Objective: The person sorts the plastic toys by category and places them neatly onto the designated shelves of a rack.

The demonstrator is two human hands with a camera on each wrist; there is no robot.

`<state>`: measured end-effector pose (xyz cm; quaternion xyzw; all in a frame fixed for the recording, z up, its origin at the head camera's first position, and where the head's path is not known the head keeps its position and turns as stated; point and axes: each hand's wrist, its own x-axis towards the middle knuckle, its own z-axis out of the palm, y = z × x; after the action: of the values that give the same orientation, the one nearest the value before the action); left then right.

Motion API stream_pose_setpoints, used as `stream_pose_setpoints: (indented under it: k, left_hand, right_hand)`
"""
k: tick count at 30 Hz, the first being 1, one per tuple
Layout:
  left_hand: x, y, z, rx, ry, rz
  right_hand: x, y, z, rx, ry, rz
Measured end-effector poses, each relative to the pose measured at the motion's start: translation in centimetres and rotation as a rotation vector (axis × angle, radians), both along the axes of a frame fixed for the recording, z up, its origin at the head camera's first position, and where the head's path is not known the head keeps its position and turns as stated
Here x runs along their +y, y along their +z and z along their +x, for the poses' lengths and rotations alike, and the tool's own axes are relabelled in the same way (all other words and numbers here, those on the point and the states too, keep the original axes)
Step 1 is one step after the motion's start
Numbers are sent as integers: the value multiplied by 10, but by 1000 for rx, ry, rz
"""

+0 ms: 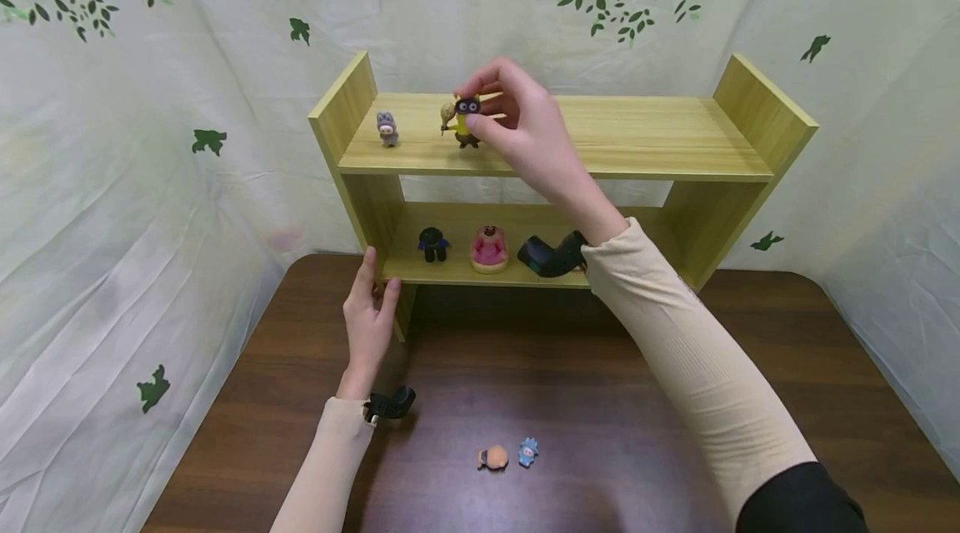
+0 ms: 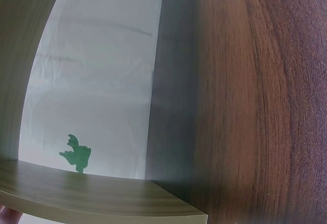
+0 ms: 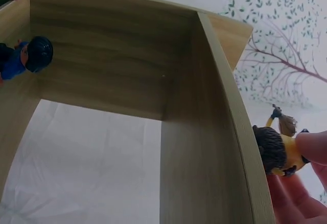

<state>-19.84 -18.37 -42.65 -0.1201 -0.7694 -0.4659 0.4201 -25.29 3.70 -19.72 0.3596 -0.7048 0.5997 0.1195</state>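
On the upper shelf, my right hand [image 1: 528, 121] pinches a yellow and black minion figurine [image 1: 467, 123] between thumb and fingers. The figurine is upright, its feet at or just above the board; I cannot tell which. In the right wrist view the minion figurine [image 3: 281, 152] shows beside the shelf edge, with the thumb on it. My left hand [image 1: 369, 316] touches the left side of the wooden shelf [image 1: 660, 133] near its lower board, fingers straight. To the left of the minion stands a small grey figurine [image 1: 387, 129].
The lower board holds a dark figurine [image 1: 432, 244] and a pink seated figurine [image 1: 489, 250]; the right wrist camera hides part of that board. On the brown table [image 1: 645, 416] in front lie an orange-brown figurine [image 1: 493, 457] and a light-blue one [image 1: 528, 451].
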Motion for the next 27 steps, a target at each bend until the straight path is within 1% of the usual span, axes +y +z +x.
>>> stream_pose_setpoints:
  k: [7, 10, 19, 22, 27]
  left_hand:
    - [0, 1, 0, 5, 3, -2]
    - [0, 1, 0, 1, -2, -4]
    - [1, 2, 2, -32, 14, -4]
    - [1, 1, 2, -30, 14, -3]
    - [1, 0, 2, -22, 4, 1]
  right_hand:
    - [-3, 3, -8, 9, -16, 102]
    - [-5, 3, -11, -5, -10, 126]
    - [-7, 6, -12, -67, -4, 129]
    - [-7, 6, -12, -82, 2, 119]
    - [-5, 3, -12, -56, 12, 104]
